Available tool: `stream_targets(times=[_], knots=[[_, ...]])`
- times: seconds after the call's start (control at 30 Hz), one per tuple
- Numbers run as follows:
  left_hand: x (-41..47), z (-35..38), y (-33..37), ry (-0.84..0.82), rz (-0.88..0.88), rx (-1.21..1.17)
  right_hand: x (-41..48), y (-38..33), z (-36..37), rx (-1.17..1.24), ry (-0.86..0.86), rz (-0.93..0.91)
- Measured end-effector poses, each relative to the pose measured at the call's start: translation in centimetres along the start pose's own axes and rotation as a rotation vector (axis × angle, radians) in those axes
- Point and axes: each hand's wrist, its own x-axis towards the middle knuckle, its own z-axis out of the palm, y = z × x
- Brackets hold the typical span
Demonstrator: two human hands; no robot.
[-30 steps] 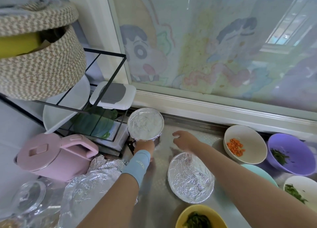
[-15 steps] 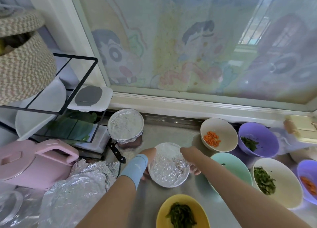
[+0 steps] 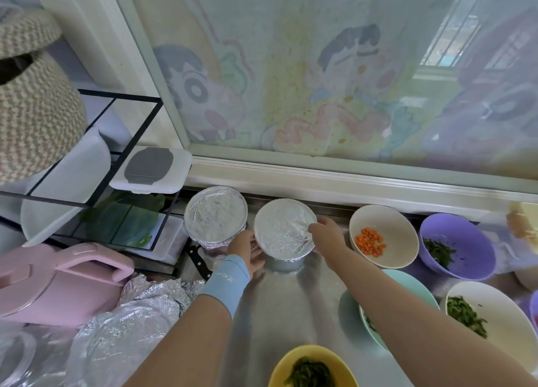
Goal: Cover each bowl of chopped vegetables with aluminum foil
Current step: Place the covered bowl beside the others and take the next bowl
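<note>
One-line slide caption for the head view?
The left hand and right hand hold a foil-covered bowl beside a second covered bowl; carrot bowl and purple bowl of greens sit uncovered.

L hand [image 3: 246,252] & R hand [image 3: 327,233] grip foil-covered bowl [image 3: 283,229]; 2nd foil-covered bowl [image 3: 215,213] just beside on its left, carrot bowl [image 3: 384,235] on its right.

The left covered bowl [image 3: 215,214] and the right covered bowl [image 3: 283,229] show nothing of their contents. The fingertips of the left hand [image 3: 246,251] and right hand [image 3: 329,233] are out of sight at the right covered bowl's rim, so neither grip can be told. The right forearm [image 3: 407,313] covers most of the teal bowl [image 3: 413,284], only the handle of the knife [image 3: 199,262] shows, and the frame edge cuts off the yellow bowl [image 3: 291,360], the basket [image 3: 35,109] and 1 purple bowl [image 3: 534,299] at far right.
</note>
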Motion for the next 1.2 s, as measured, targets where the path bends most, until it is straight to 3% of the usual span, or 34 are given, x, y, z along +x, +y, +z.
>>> stream_targets(times=[0.2,0.3,0.43,0.57,0.67,0.73,0.8,0.87,1.0,1.2], knots=[[0.8,-0.3,0.2,-0.015,-0.001,-0.137,1.2,-0.1,0.3,0.043,-0.052,-0.044],[0.4,-0.4,0.1,-0.011,0.004,-0.014,0.6,0.0,0.0,-0.036,-0.013,-0.08],[-1.0,-0.6,-0.2,0.007,-0.018,0.239,-1.7,1.4,-0.5,-0.352,0.001,-0.179],[-3.4,-0.1,-1.5,-0.138,-0.075,0.517,-6.0,2.8,-1.1,-0.725,-0.352,-0.262],[-4.0,-0.3,-3.7,-0.08,0.104,0.825,-9.4,4.2,-1.5,-0.848,-0.681,-0.222],[-4.7,-0.7,-5.1,-0.074,0.146,0.943,-10.8,5.8,-1.7,-0.974,-0.813,-0.205],[-5.7,-1.4,-6.4,-0.096,0.071,0.995,-11.5,7.4,-1.6,-1.143,-0.871,-0.216],[-6.4,-1.9,-7.2,-0.127,-0.003,1.062,-11.6,8.7,-1.3,-1.233,-0.828,-0.272],[-7.2,-2.9,-8.4,-0.18,-0.076,1.197,-11.1,9.6,-1.1,-1.176,-0.618,-0.382],[-7.9,-4.0,-8.9,-0.125,0.029,1.272,-9.7,8.9,-2.0,-1.027,-0.28,-0.386]])
